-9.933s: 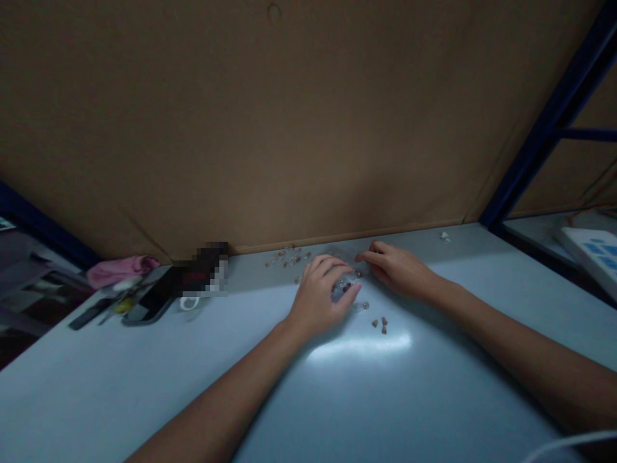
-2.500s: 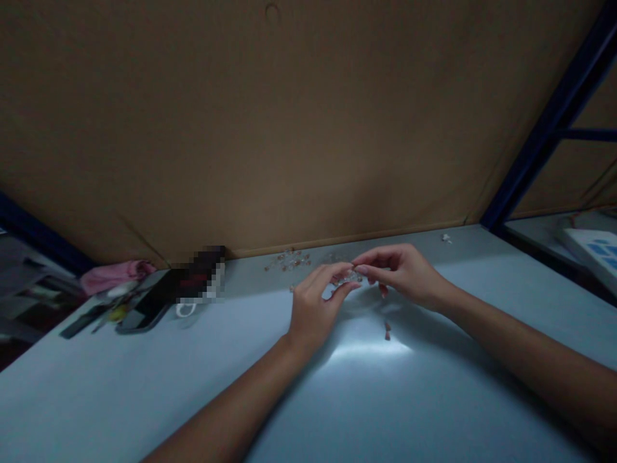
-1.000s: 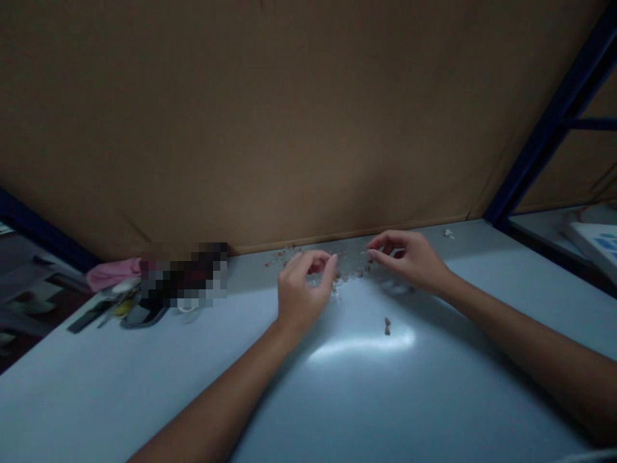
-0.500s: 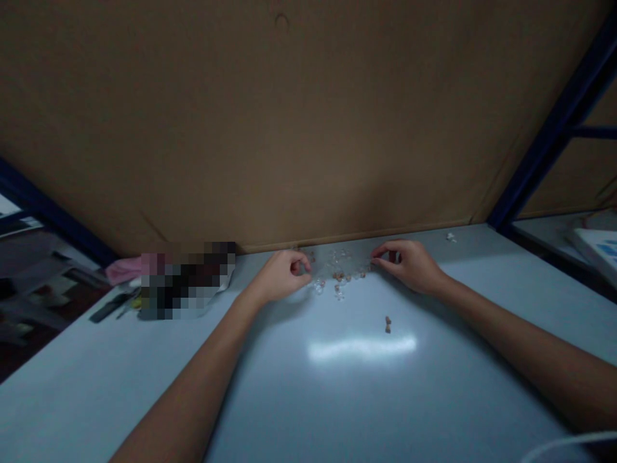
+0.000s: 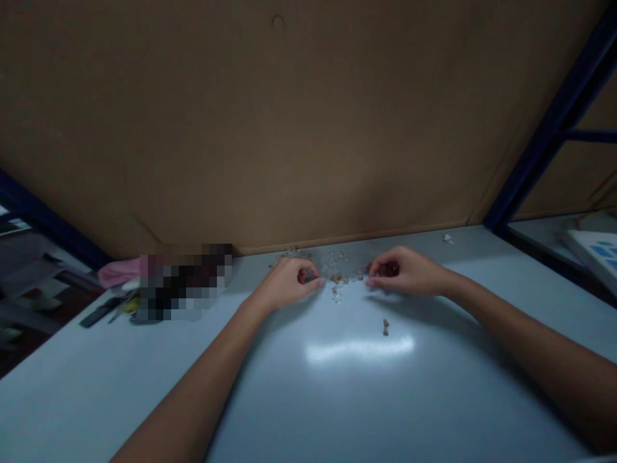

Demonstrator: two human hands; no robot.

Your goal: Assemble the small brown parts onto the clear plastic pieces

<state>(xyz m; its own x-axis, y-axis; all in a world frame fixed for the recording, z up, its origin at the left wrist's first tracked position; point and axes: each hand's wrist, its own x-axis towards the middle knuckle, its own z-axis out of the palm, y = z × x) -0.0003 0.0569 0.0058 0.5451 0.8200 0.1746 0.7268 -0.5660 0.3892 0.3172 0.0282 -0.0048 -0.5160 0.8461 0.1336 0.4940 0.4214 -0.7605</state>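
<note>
Small clear and brown pieces [image 5: 337,262], too tiny to name, lie scattered between my two hands at the back of the table. My left hand [image 5: 292,283] is at their left edge, its fingers curved and its thumb tip beside the nearest pieces. A gap shows between thumb and forefinger, with nothing visible in it. On the right side of the scatter, my right hand [image 5: 402,271] is slightly blurred, thumb and forefinger apart near a few brown bits. A brown bow-shaped piece [image 5: 385,327] lies alone nearer to me.
A brown cardboard panel [image 5: 308,128] rises behind the grey table [image 5: 308,405]. At left lie a pink cloth [image 5: 118,272], a dark tool [image 5: 100,312] and a pixelated object [image 5: 187,283]. A small white piece [image 5: 448,238] sits at back right, before a blue post [image 5: 540,141].
My left hand has moved right and slightly down over the left part of the scatter. My right hand has lowered a little, its thumb and forefinger now farther apart. The view has shifted slightly.
</note>
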